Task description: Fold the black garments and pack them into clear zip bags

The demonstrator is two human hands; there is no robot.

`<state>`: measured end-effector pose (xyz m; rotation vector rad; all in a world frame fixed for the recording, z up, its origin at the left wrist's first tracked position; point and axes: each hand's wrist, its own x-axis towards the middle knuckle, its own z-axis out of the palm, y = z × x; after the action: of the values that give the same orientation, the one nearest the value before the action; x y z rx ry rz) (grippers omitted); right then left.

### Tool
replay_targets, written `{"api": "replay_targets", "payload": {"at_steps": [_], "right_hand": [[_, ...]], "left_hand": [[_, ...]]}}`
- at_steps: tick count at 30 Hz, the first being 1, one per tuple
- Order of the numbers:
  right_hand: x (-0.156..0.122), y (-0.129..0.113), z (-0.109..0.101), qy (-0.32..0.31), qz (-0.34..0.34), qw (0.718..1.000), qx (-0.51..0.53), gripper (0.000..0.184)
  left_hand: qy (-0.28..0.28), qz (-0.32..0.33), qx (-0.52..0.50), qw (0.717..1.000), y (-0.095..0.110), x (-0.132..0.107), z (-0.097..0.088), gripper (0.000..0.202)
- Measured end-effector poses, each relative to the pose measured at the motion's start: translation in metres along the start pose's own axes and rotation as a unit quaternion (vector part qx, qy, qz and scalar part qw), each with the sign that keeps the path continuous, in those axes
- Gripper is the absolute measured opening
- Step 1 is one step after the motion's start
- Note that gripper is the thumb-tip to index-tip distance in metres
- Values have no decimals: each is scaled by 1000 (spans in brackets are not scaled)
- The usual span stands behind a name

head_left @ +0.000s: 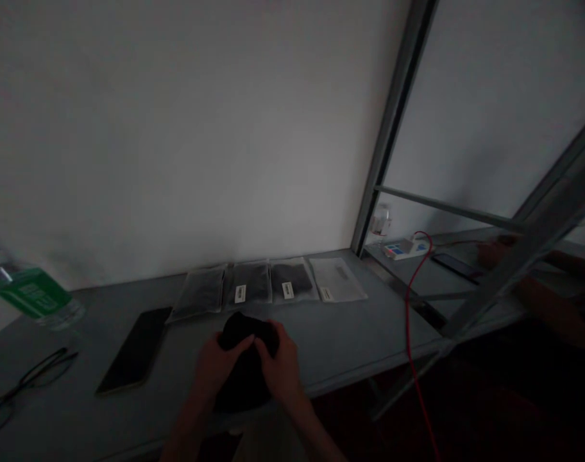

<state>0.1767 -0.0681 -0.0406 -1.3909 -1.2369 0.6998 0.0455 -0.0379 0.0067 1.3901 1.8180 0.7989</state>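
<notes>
Forearms of the person rise from the near edge of the view. Left hand and right hand are both closed on a bunched black fabric item, fingers curled over its upper part, the hands nearly meeting at its middle. The item lies over the near edge of a grey table; whether it rests on the surface cannot be told.

Far of the hands, four flat packets stand in a row along the wall: three clear plastic bags with dark contents, two showing white labels, and, rightmost, a pale translucent bag with a small label. Left of the hands lies a black smartphone, face up and tilted across the tabletop. Farther left are black-framed eyeglasses and, at the far-left edge, a plastic bottle with a green label, blurred.

Right of the table, a red cable hangs down beside a metal frame. Beyond the frame, a lower surface carries a white-and-blue box and a dark tablet. A second person's hand is at that surface. A pale wall closes the scene.
</notes>
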Motion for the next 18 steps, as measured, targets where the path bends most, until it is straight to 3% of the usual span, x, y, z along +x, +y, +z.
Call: {"api": "replay_targets", "payload": {"at_steps": [4,8,11,14,18], "right_hand": [[5,-6,-7,-10,-25,999,35,40],[16,-11,-21,-62,7,987,147,64],[26,-11,-39,-150,66,955,248,66],[35,-7,-58,-218,93,928,288,66],[54,-2,-81,-196,107,933,283,69]], "left_hand": [[-3,9,-76,997,2,0,5,48],[-4,17,-216,976,4,-6,23,57],[-56,6,-327,943,11,-6,35,60],[-110,26,-338,934,28,-3,46,58],[-176,78,-345,919,61,9,69,64]]}}
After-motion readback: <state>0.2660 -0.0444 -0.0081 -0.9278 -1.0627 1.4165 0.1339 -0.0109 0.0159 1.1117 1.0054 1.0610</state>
